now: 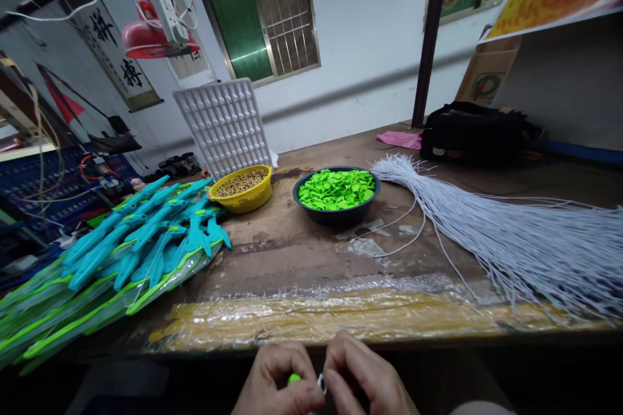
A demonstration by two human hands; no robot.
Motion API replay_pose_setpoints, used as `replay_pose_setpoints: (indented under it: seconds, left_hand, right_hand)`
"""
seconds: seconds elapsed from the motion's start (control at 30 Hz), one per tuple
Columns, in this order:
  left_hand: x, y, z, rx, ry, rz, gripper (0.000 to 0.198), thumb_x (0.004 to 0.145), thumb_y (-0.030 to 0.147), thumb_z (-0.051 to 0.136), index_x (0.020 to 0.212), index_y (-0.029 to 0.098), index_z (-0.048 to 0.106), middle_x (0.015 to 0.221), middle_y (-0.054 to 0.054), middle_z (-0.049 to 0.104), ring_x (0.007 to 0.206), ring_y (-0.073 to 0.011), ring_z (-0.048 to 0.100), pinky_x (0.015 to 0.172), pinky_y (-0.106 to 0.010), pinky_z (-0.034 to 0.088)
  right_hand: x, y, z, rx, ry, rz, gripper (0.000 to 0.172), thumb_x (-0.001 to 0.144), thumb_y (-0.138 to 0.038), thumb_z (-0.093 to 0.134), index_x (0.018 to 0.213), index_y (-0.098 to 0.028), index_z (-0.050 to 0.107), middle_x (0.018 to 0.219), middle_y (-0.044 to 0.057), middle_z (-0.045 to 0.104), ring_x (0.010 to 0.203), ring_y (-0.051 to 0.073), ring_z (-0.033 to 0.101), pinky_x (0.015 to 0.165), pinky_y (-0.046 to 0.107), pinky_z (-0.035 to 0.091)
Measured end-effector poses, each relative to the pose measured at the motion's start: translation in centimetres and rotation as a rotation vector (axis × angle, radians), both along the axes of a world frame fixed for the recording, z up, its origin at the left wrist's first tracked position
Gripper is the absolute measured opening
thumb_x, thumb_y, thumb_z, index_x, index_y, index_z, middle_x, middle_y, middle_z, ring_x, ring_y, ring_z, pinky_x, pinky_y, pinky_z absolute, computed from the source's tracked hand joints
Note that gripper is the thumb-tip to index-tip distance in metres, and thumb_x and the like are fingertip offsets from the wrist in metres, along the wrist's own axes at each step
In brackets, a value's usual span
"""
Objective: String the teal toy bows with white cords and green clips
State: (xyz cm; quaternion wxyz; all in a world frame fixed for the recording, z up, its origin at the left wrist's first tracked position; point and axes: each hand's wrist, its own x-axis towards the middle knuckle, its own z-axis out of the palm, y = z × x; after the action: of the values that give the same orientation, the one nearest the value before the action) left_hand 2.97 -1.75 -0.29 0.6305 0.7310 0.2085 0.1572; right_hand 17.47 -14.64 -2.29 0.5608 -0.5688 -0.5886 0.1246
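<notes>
Down at the lower edge, below the front of the table point(292, 259), the left hand point(275, 379) and the right hand point(363, 376) are close together, both cut off by the frame. The left fingers pinch a small green piece point(293, 378), mostly hidden. A small white ring point(322, 384) shows between the hands; which hand grips it I cannot tell. Far behind, on the table, stands a black bowl point(335, 214) with similar green pieces, beside it white cords point(511, 233).

Left hand point(277, 379) pinching green piece point(293, 377), right hand point(363, 376) touching.
</notes>
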Motion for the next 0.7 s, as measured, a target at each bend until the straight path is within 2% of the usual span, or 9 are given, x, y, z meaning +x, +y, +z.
replay_pose_setpoints:
  seconds: [0.17,0.37,0.6,0.7]
  left_hand:
    - [-0.3,0.0,1.0,-0.131,-0.024,-0.102,0.029,0.068,0.048,0.088,0.071,0.021,0.079,0.073,-0.001,0.064,0.073,-0.0172,0.055,0.070,-0.028,0.039]
    - [-0.9,-0.3,0.9,-0.012,0.040,-0.064,0.035,0.083,0.049,0.074,0.069,0.018,0.071,0.067,0.000,0.056,0.066,-0.0145,0.047,0.064,-0.027,0.035]
    - [-0.8,-0.2,1.1,0.036,0.076,-0.048,0.031,0.086,0.048,0.072,0.074,0.020,0.075,0.069,0.001,0.057,0.068,-0.0150,0.048,0.064,-0.027,0.035]
    - [-0.7,-0.2,1.2,0.019,0.068,-0.046,0.029,0.086,0.046,0.071,0.074,0.020,0.075,0.069,0.001,0.058,0.069,-0.0151,0.049,0.065,-0.027,0.036]
  right_hand:
    - [-0.6,-0.4,1.3,-0.062,0.193,0.047,0.021,0.094,-0.019,0.047,0.073,-0.020,0.050,0.070,-0.002,0.054,0.062,0.011,0.051,0.058,0.021,0.038]
    - [-0.9,-1.0,2.7,-0.153,0.409,0.056,0.020,0.094,-0.024,0.050,0.074,-0.019,0.052,0.070,-0.002,0.051,0.063,0.011,0.048,0.061,0.023,0.038]
    - [-0.9,-1.1,2.1,-0.077,0.398,0.038,0.022,0.097,-0.024,0.049,0.076,-0.019,0.051,0.073,-0.002,0.049,0.068,0.012,0.047,0.063,0.023,0.038]
    - [-0.7,-1.2,2.1,-0.047,0.361,0.052,0.015,0.095,-0.021,0.051,0.081,-0.019,0.052,0.077,-0.002,0.051,0.070,0.012,0.048,0.064,0.023,0.039]
